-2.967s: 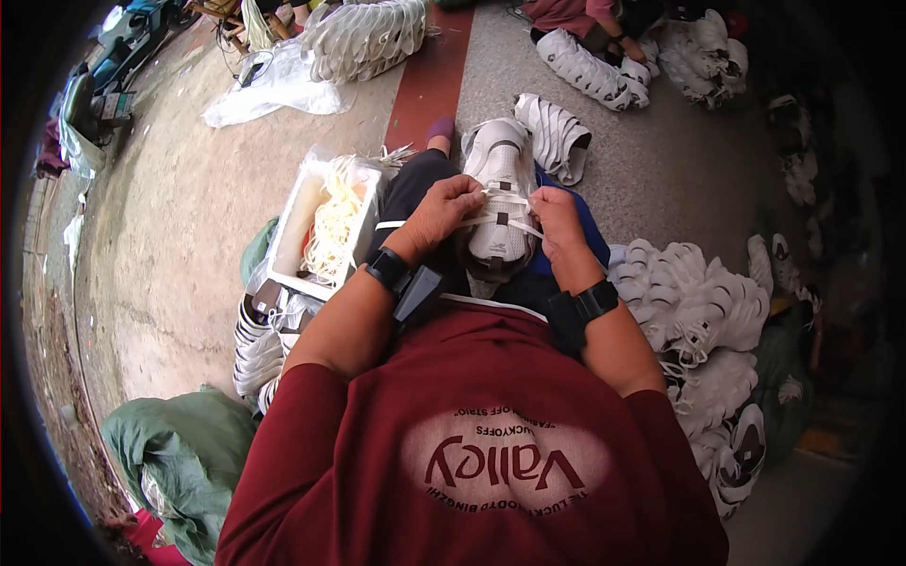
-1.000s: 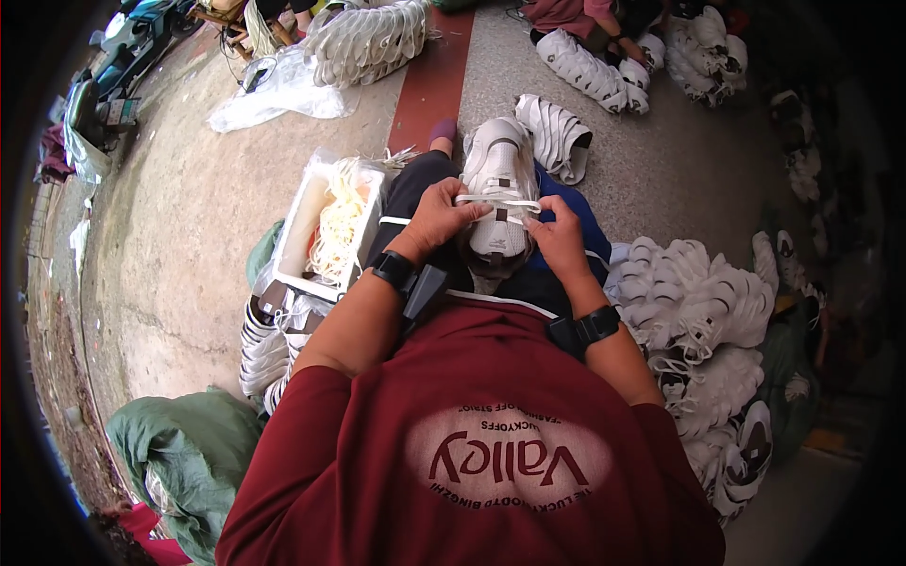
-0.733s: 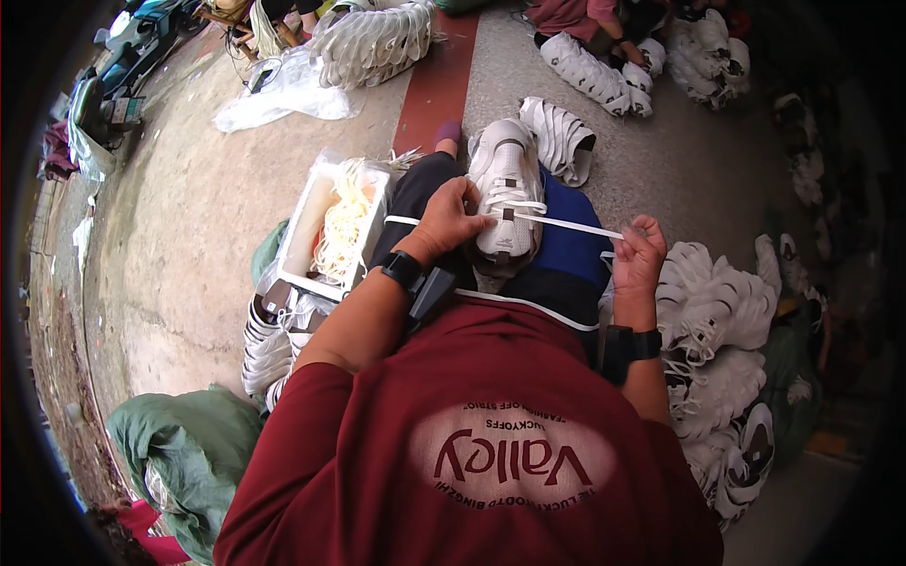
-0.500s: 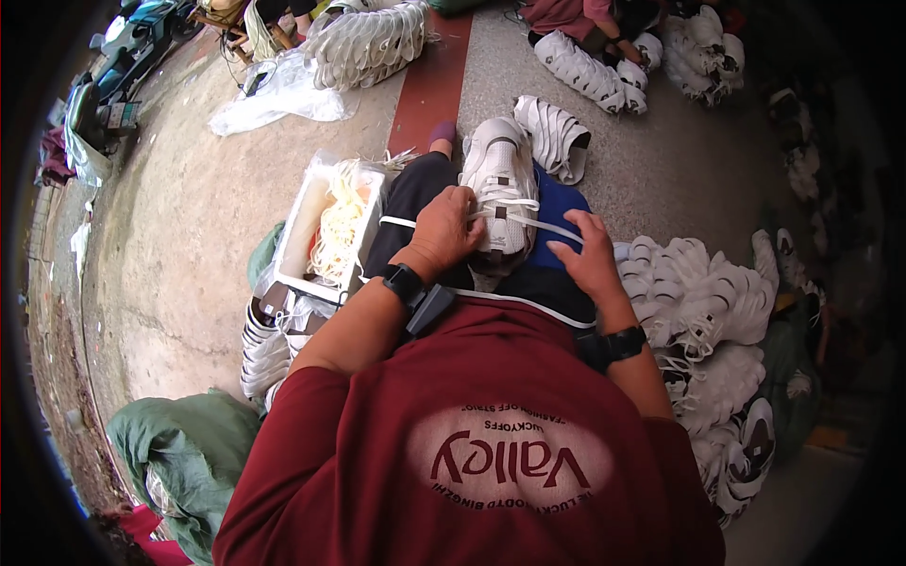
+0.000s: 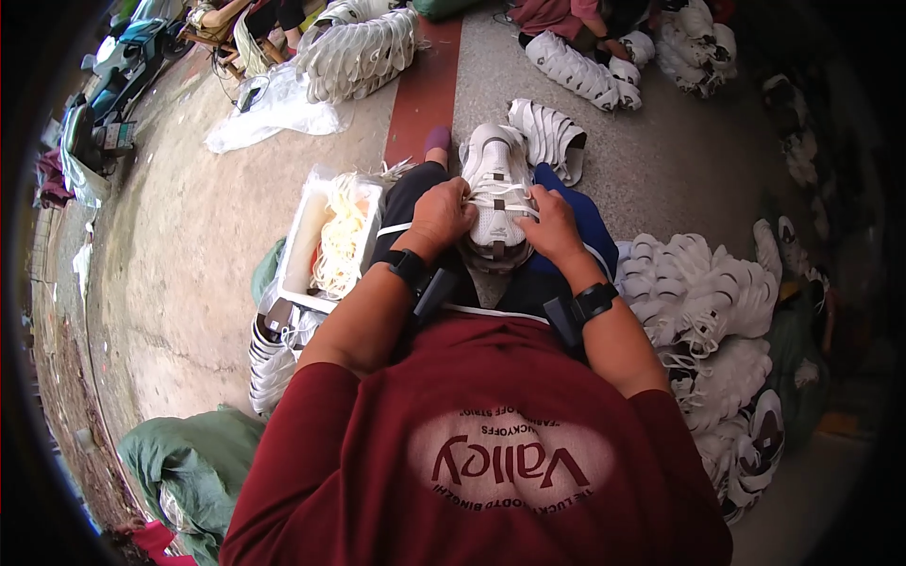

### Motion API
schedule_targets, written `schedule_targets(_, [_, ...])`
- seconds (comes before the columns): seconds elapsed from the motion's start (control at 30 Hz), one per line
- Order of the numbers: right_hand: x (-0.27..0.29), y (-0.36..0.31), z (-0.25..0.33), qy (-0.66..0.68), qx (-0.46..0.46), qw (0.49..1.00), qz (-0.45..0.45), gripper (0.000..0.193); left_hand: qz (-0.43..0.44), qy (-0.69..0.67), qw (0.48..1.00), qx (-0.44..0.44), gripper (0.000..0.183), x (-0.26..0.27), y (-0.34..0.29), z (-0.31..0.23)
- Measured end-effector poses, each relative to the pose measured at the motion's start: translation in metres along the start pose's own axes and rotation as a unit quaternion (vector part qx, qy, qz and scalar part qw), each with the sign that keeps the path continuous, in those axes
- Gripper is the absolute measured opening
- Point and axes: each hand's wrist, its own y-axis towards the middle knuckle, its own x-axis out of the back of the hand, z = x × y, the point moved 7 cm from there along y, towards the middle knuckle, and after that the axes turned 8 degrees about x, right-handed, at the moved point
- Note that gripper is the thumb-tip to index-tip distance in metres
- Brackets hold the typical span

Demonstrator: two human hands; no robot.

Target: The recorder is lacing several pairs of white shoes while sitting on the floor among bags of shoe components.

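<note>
A white sneaker rests between my knees, toe pointing away, with a white shoelace running across its upper. My left hand is closed at the sneaker's left edge, pinching the shoelace by the eyelets; its fingertips are partly hidden. At the opposite edge, my right hand is closed too, thumb and fingers on the shoelace. Loose lace trails over both thighs. Just beyond the sneaker, a row of nested white shoe pieces lies beside my right knee.
Left of my leg stands a white foam box of cream laces. Heaped white shoes lie at my right. A green sack sits lower left. Clear plastic, stacked shoe pieces and people are farther off.
My right hand has moved left and forward to the sneaker's right edge, and its spread fingers have closed. The left hand has stayed by the eyelets. The view has shifted slightly.
</note>
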Motion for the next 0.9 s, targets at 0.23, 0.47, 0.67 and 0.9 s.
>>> schedule_targets(0.23, [0.001, -0.005, 0.002, 0.001, -0.033, 0.999, -0.003, 0.040, -0.027, 0.029, 0.999, -0.020, 0.023, 0.014, -0.008, -0.016])
schedule_targets(0.47, [-0.001, -0.005, 0.003, 0.017, -0.041, 0.999, 0.010, 0.039, -0.013, -0.487, 0.873, 0.028, 0.007, 0.049, -0.033, 0.028])
schedule_targets(0.67, [0.006, -0.001, 0.003, 0.022, -0.003, 0.999, -0.026, 0.031, 0.029, -0.244, 0.969, -0.026, 0.008, 0.046, -0.050, 0.007])
schedule_targets(0.9, [0.004, 0.015, 0.014, 0.096, 0.023, 0.995, 0.010, 0.013, -0.028, -0.026, 0.985, -0.167, 0.011, 0.062, -0.065, -0.029])
